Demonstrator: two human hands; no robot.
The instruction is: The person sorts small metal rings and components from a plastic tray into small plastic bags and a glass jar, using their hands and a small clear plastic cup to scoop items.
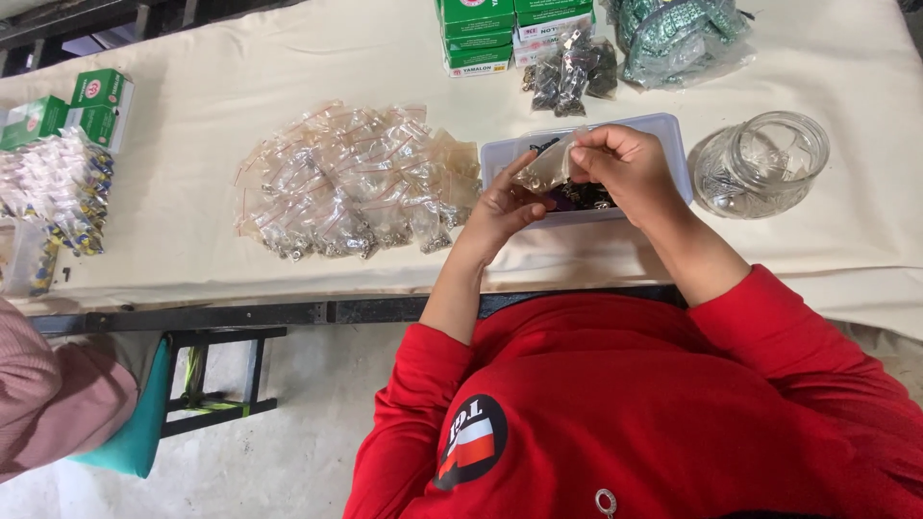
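Cream cloth covers the long table (pixel 240 77) in front of me. Both my hands hover over a shallow clear tray (pixel 673 130) — my left hand (pixel 500 207) and right hand (pixel 625 163) pinch a small clear bag (pixel 550 165) between closed fingertips. A heap of filled bags (pixel 356 183) lies just left of the tray; a glass jar (pixel 761 161) sits right of it.

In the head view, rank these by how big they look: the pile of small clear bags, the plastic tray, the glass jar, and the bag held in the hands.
1. Pile of small clear bags, clearly the widest.
2. Plastic tray, partly hidden by both hands.
3. Glass jar.
4. Held bag, pinched between left hand and right hand.
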